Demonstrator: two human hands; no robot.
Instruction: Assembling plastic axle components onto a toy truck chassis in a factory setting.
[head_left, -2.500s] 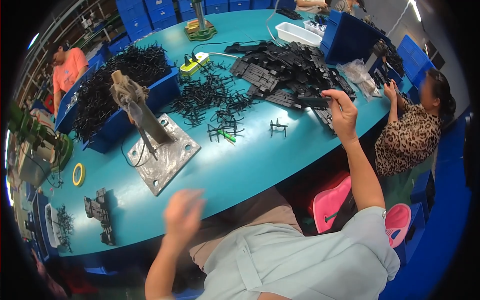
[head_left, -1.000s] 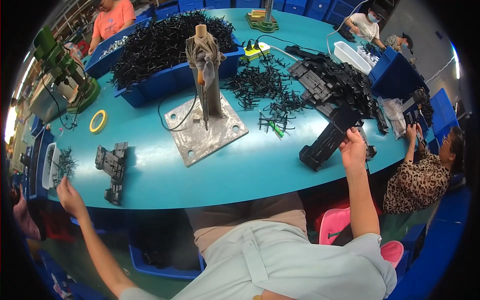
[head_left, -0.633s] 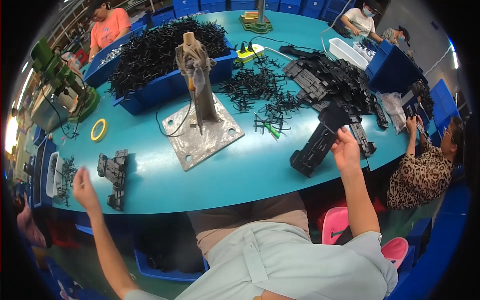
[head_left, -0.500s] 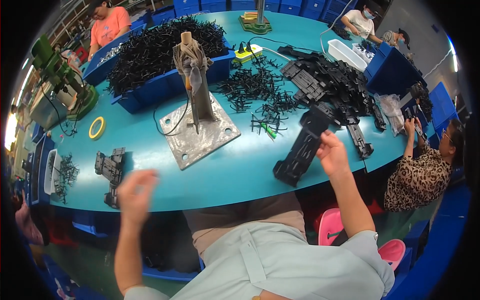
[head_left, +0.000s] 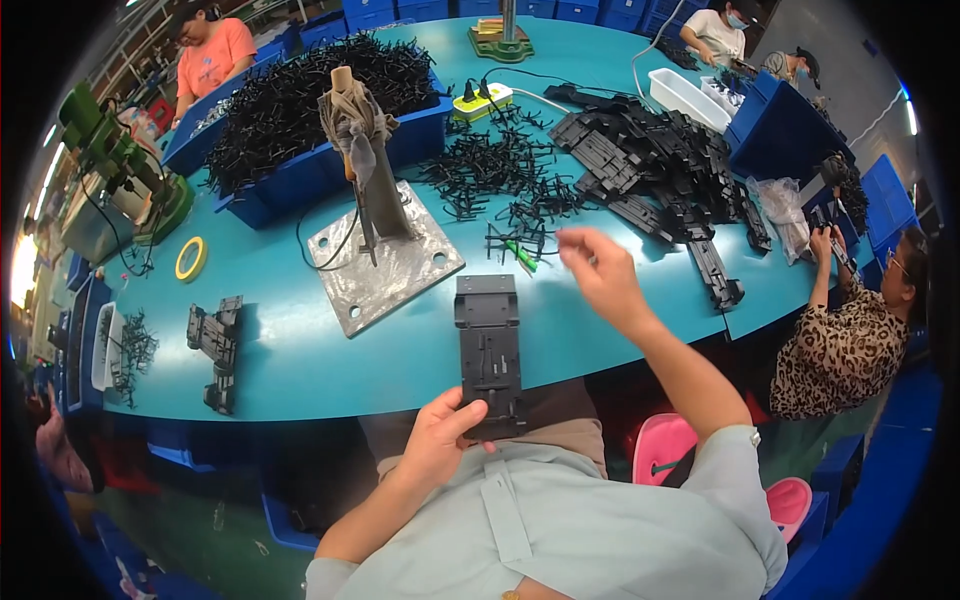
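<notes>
In front of me, my left hand point(head_left: 440, 432) grips the near end of a long black plastic chassis-like part point(head_left: 490, 350), thumb on top. The part points away from me, its far end over the table edge. My right hand point(head_left: 608, 280) is farther right, above the table, with bent fingers drawn together. Its fingertips are beside small black branched plastic pieces point(head_left: 525, 215) and a green-handled tool point(head_left: 522, 256). Whether a piece is between those fingers is hidden. Another black chassis-like part point(head_left: 215, 345) lies at the left of the table.
A metal post on a steel plate point(head_left: 385, 285) stands in the middle. Behind it is a blue bin point(head_left: 300, 185) heaped with branched pieces. More chassis-like parts point(head_left: 650, 160) are piled right. Yellow tape point(head_left: 191, 258) lies left. A co-worker point(head_left: 850, 330) sits at right.
The chassis-like part has passed from my right hand to my left, moving to the middle and turning upright to me. My right hand has let go and reached toward the branched pieces.
</notes>
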